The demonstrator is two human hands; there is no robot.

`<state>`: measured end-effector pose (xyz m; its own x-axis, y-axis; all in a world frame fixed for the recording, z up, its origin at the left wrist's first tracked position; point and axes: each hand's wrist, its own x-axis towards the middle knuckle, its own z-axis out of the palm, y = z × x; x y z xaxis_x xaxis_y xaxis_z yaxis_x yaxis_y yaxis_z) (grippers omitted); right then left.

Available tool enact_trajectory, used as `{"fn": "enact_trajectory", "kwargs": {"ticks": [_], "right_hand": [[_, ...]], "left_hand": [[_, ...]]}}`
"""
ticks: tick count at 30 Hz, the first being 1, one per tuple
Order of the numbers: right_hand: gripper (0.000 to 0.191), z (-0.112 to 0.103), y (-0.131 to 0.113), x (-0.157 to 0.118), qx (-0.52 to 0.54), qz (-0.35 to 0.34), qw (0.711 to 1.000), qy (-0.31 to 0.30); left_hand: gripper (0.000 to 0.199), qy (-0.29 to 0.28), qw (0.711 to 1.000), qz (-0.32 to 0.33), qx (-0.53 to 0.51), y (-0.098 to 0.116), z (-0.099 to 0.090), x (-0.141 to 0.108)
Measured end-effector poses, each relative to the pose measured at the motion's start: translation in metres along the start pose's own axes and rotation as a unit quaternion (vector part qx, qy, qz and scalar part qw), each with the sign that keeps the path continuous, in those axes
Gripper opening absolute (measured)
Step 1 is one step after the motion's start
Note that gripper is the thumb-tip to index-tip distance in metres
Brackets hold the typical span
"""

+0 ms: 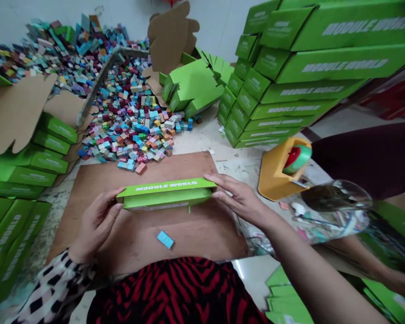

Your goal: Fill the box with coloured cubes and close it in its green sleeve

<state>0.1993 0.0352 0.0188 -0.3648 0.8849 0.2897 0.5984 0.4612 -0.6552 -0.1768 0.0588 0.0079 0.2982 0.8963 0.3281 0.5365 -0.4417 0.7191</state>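
Head cam looked down at a person sitting over a brown board (189,229) that served as the work surface, with a flat green box (167,194) marked MODULE WORLD held just above it, pretty much in the middle of the view. The left hand (96,222) had the box's left end, fingers (116,208) curled loosely round the corner with the thumb along the near edge. The right hand (241,198) was on the right end, fingers stretched out flatter and pressed against the side and top, so both hands had hold of the same box and neither was closed tight. The box looked shut, lid down, long side facing the camera.

On the board nearer the person lay one small light-blue block (165,239), apart from the box. Farther back and to the left was a huge spill of little coloured blocks (135,121) across the floor, running up into an open cardboard carton (16,110). Stacks of the same green boxes (290,90) stood far right, and more sat at the left edge (37,157). Right of the board stood a yellow tape dispenser (280,173) with a green roll in it, and just beside that a clear plastic bottle (337,202) lying on its side.
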Motion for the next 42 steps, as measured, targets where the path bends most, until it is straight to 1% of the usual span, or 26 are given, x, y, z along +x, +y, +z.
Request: {"fn": "enact_trajectory", "kwargs": {"ticks": [2,5,8,12,17,20,23,25,26,29,31,33,36,38,40,42], "right_hand": [[0.051,0.001,-0.003,-0.001,-0.007,0.005,1.000,-0.007],[0.061,0.001,-0.006,-0.001,-0.016,0.000,1.000,-0.021],[0.058,0.002,-0.006,0.000,-0.019,-0.020,0.999,-0.021],[0.054,0.005,-0.002,0.000,-0.018,-0.026,0.999,-0.002],[0.055,0.016,0.006,-0.006,-0.019,-0.047,0.998,0.037],[0.057,0.020,0.007,-0.009,-0.018,-0.047,0.997,0.050],[0.056,0.018,0.003,-0.007,-0.034,-0.046,0.997,0.045],[0.058,0.016,-0.001,-0.005,-0.051,-0.051,0.997,0.038],[0.060,0.015,-0.002,-0.003,-0.054,-0.054,0.997,0.029],[0.065,0.017,-0.003,0.001,-0.034,-0.063,0.997,0.005],[0.063,0.019,0.000,0.003,-0.015,-0.063,0.998,0.004],[0.061,0.021,0.003,0.004,-0.003,-0.064,0.998,0.012],[0.061,0.023,0.006,0.003,0.005,-0.067,0.998,0.019],[0.061,0.023,0.006,0.002,0.006,-0.066,0.998,0.021],[0.061,0.022,0.006,0.002,0.005,-0.067,0.997,0.025],[0.062,0.023,0.007,0.002,0.002,-0.073,0.997,0.030]], "left_hand": [[0.038,-0.006,0.999,-0.015,-0.032,0.001,-0.001,0.001],[0.045,-0.011,0.999,0.005,-0.048,0.005,-0.002,0.004],[0.040,-0.019,0.998,0.037,-0.042,0.010,-0.001,0.008],[0.032,-0.003,0.998,0.050,-0.049,0.008,0.002,0.008],[0.034,0.010,0.997,0.078,0.001,-0.002,0.004,0.002],[0.039,-0.013,0.995,0.098,0.017,-0.002,0.000,0.002],[0.050,-0.047,0.991,0.119,0.023,0.003,-0.006,0.007],[0.059,-0.053,0.988,0.137,0.037,0.007,-0.010,0.010],[0.059,-0.054,0.987,0.145,0.041,0.009,-0.011,0.012],[0.048,-0.050,0.986,0.155,0.034,0.010,-0.011,0.014],[0.041,-0.036,0.987,0.155,0.032,0.009,-0.009,0.014],[0.040,-0.017,0.986,0.158,0.042,0.007,-0.006,0.012],[0.041,-0.004,0.985,0.166,0.046,0.005,-0.003,0.008],[0.043,-0.013,0.984,0.174,0.039,0.003,-0.003,0.007],[0.047,-0.028,0.980,0.195,0.036,0.001,-0.003,0.008],[0.055,-0.026,0.973,0.225,0.038,-0.002,-0.002,0.010]]}}
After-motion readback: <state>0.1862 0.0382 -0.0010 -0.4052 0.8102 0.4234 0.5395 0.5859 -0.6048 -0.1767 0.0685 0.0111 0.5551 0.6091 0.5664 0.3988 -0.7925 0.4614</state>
